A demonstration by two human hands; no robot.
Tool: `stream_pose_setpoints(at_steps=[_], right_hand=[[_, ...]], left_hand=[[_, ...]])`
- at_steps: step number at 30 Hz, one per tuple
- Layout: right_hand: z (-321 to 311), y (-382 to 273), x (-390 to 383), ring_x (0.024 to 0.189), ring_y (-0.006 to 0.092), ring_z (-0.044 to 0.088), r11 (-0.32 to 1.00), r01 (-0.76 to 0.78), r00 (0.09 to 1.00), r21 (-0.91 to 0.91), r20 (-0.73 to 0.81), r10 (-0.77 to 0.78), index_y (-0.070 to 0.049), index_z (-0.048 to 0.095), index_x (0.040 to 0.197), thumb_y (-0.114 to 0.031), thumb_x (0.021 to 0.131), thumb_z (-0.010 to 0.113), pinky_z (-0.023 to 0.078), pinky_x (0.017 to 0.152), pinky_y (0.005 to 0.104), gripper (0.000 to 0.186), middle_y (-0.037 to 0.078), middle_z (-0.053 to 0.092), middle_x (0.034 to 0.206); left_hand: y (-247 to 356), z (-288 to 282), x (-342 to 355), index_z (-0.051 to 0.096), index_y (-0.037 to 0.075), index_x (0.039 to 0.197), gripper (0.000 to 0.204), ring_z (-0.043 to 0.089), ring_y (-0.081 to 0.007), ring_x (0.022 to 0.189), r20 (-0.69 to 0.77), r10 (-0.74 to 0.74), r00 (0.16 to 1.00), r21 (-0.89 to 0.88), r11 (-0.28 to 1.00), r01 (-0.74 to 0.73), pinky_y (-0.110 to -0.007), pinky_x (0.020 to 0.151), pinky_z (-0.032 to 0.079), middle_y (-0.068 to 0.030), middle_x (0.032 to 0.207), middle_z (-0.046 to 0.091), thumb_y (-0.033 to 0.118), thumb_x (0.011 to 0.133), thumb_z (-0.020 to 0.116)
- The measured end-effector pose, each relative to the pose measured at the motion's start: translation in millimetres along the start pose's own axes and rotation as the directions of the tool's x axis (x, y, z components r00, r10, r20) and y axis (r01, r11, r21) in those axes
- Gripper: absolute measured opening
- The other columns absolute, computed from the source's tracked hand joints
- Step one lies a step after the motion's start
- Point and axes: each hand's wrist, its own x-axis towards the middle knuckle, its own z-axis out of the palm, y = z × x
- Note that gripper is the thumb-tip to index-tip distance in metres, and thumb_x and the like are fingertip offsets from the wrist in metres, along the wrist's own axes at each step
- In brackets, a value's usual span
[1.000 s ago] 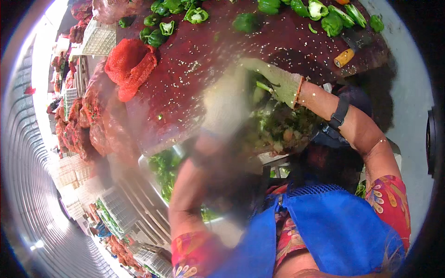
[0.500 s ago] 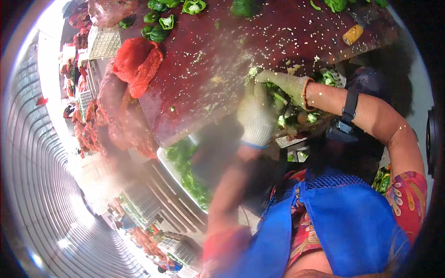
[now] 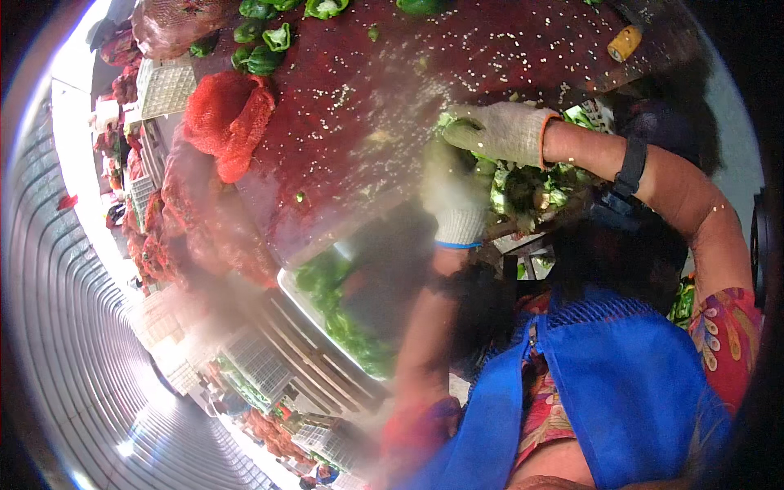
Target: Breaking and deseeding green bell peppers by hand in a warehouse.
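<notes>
Both my hands wear pale knitted gloves and meet at the near edge of the dark red tabletop [image 3: 351, 163], which is strewn with small pale seeds. My left hand [image 3: 453, 196] reaches up from below; a smear hides its fingers and whatever they may hold. From the right comes my right hand [image 3: 502, 135], its fingers bent together and pointing left, above the left hand. A pale green bit [image 3: 446, 120] shows at its fingertips, too small to name. Just below the right hand lies a heap of green pepper scraps [image 3: 539, 192], with pale cores among them.
Green peppers [image 3: 263, 59], some cut open, lie at the far left of the table. A red mesh bag [image 3: 224, 118] sits at its left edge. A yellow cylinder [image 3: 625, 42] lies far right. Below the table stands a white tub [image 3: 287, 282] of green pieces. Stacked crates [image 3: 167, 86] stand left.
My right hand has turned, with the back of its glove now more in view. The table and its things sit slightly further left and up in the picture.
</notes>
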Motion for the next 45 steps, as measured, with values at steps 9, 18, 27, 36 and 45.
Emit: stream_pose_setpoints(at_steps=[9, 18, 27, 36, 45], right_hand=[[11.7, 20.0, 17.1, 0.081, 0.028, 0.07, 0.976, 0.132, 0.969, -0.173, -0.185, -0.164, -0.017, 0.045, 0.143, -0.052, 0.094, 0.042, 0.053, 0.079, 0.0391, 0.061, 0.019, 0.07, 0.086], [19.8, 23.2, 20.2, 0.093, 0.031, 0.066, 0.926, 0.237, 0.924, -0.292, -0.228, -0.308, -0.001, 0.058, 0.107, -0.005, 0.083, 0.061, 0.058, 0.077, 0.0379, 0.024, 0.016, 0.063, 0.102], [29.5, 41.3, 43.0, 0.093, 0.0376, 0.065, 0.726, 0.179, 0.858, -0.664, -0.255, -0.446, 0.001, 0.05, 0.099, -0.009, 0.069, 0.075, 0.052, 0.08, 0.0446, 0.039, 0.02, 0.063, 0.102], [11.4, 32.6, 40.5, 0.131, 0.0261, 0.046, 0.852, 0.312, 0.922, 0.421, -0.351, -0.164, -0.006, 0.046, 0.136, -0.022, 0.086, 0.06, 0.036, 0.11, 0.0375, 0.054, 0.015, 0.048, 0.142], [-2.4, 42.8, 67.3, 0.073, 0.0227, 0.066, 0.944, 0.188, 0.849, 0.27, -0.528, -0.018, -0.006, 0.066, 0.103, -0.041, 0.098, 0.048, 0.05, 0.066, 0.0363, 0.039, 0.008, 0.071, 0.085]], left_hand=[[7.8, -3.7, 6.0, 0.06, 0.006, 0.114, 0.041, 0.06, -0.0259, 0.075, -0.022, 0.027, 0.999, -0.156, 0.987, -0.03, -0.037, 0.067, 0.053, -0.0126, 0.092, 0.061, 0.016, 0.077, 0.072], [1.4, 9.6, 11.5, 0.063, 0.002, 0.106, 0.022, 0.06, -0.0288, 0.079, 0.09, -0.137, 0.986, -0.469, 0.868, 0.163, -0.038, 0.069, 0.05, -0.0162, 0.091, 0.061, 0.011, 0.086, 0.059], [-11.8, 21.1, 20.4, 0.066, -0.005, 0.096, 0.032, 0.06, -0.02, 0.075, -0.093, -0.401, 0.911, -0.719, 0.66, 0.218, -0.035, 0.067, 0.053, -0.0139, 0.086, 0.065, 0.026, 0.092, 0.06], [28.2, -1.6, 39.6, 0.06, 0.0, 0.112, 0.032, 0.064, -0.0185, 0.084, 0.17, -0.458, 0.872, -0.984, -0.025, 0.179, -0.033, 0.071, 0.056, -0.0091, 0.1, 0.064, 0.027, 0.095, 0.06], [23.3, 8.1, 48.6, 0.057, -0.001, 0.123, 0.036, 0.061, -0.0145, 0.098, 0.117, -0.29, 0.95, -0.925, 0.317, 0.21, -0.029, 0.085, 0.051, -0.0097, 0.112, 0.064, 0.022, 0.096, 0.058]])
